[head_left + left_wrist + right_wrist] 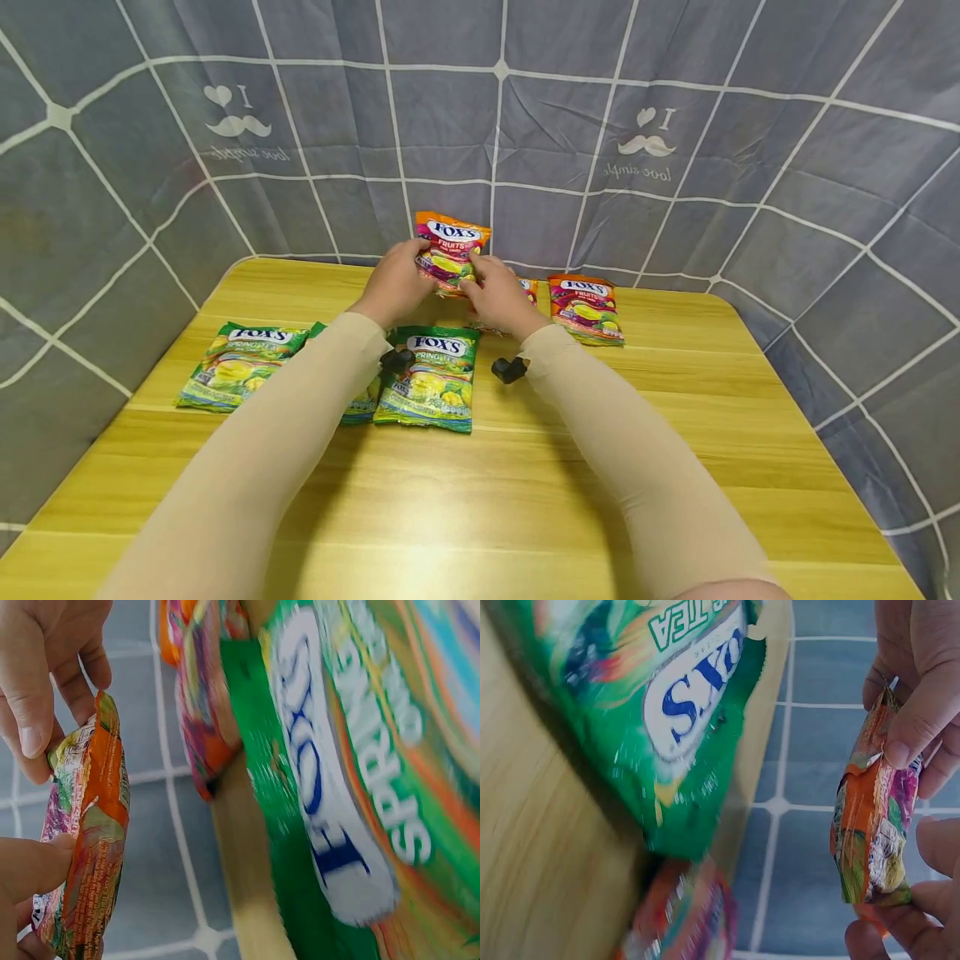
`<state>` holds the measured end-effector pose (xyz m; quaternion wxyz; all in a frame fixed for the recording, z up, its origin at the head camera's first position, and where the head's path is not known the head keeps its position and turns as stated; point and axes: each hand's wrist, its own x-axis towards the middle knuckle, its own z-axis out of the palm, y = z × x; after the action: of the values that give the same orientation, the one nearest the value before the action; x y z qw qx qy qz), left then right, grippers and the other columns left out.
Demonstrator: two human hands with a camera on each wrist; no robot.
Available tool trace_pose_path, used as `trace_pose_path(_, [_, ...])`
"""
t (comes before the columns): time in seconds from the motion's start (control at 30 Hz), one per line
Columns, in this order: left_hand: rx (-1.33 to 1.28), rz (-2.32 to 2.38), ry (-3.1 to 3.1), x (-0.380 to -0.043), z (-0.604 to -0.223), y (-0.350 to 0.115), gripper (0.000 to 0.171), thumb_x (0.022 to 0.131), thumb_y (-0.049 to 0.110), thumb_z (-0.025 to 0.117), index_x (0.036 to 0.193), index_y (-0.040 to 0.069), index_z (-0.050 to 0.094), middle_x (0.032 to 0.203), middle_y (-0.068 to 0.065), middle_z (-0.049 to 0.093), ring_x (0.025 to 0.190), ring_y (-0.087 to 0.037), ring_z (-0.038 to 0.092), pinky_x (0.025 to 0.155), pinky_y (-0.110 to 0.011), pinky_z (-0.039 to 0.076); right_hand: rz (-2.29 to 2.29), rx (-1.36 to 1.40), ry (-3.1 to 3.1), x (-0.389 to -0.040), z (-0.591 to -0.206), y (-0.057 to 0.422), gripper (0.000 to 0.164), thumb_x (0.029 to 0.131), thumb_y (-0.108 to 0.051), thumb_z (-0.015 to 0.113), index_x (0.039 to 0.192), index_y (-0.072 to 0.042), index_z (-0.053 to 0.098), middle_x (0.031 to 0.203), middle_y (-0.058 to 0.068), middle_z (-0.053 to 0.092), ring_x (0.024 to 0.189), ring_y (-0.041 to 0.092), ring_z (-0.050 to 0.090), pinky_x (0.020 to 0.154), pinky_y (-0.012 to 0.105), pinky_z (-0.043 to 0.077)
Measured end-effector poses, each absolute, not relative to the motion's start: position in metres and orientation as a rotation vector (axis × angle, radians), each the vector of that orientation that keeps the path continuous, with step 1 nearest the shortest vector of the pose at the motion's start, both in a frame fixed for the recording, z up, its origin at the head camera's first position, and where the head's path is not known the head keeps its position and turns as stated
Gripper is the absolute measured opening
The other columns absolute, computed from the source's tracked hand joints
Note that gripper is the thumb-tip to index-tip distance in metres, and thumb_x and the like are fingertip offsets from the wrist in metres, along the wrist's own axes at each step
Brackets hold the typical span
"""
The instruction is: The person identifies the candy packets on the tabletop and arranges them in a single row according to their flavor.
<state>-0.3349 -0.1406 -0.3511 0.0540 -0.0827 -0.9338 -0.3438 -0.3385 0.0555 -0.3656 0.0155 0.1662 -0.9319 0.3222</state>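
Observation:
An orange and purple Fox's Fruits candy bag point(448, 254) is held upright between both hands, close to the back wall cloth. My left hand point(397, 282) grips its left side. My right hand point(501, 296) pinches its right side, with the thumb on the printed face. In both wrist views the held bag point(94, 832) shows edge-on, with fingers at its two ends. Behind the right hand a second Fruits bag point(529, 289) lies mostly hidden. A third Fruits bag point(585, 310) lies just right of it.
Three green Fox's Spring Tea bags lie nearer on the wooden table point(465, 508): a left one point(242, 367), a middle one point(363, 404) partly under the left forearm, and a right one point(427, 383). Grey checked cloth point(555, 125) surrounds the table's back and sides.

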Motion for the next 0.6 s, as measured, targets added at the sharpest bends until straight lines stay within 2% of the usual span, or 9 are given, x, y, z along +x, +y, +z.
trace_pose_path(0.17, [-0.328,-1.088,-2.825,-0.317,-0.343,-0.127,0.073,0.097,0.024,0.077,0.159,0.008,0.042,0.158,-0.019,0.046,0.139,-0.038,0.052,0.121,-0.054,0.042,1.03,0.523,-2.889,-0.321,-0.352,0.083,0.064,0.108,-0.034,0.06,0.165,-0.016,0.037,0.165,0.008,0.045,0.136,0.028,0.058,0.113,0.046,0.051])
trace_pose_path(0.37, [-0.409,-1.143,-2.837,-0.291,-0.34,-0.103,0.074,0.096,0.026,0.08,0.158,0.01,0.044,0.157,-0.016,0.048,0.134,-0.034,0.056,0.117,-0.05,0.047,1.052,0.489,-2.95,-0.296,-0.342,0.12,0.066,0.105,-0.034,0.068,0.164,-0.021,0.041,0.163,0.008,0.047,0.132,0.028,0.063,0.103,0.048,0.057])
trace_pose_path(0.6, [-0.541,-1.163,-2.872,-0.262,-0.348,-0.079,0.066,0.095,0.026,0.081,0.151,0.008,0.051,0.149,-0.015,0.055,0.128,-0.03,0.059,0.109,-0.046,0.052,1.083,0.487,-2.991,-0.265,-0.347,0.154,0.066,0.099,-0.028,0.076,0.158,-0.014,0.05,0.143,0.011,0.065,0.117,0.025,0.074,0.09,0.044,0.061])
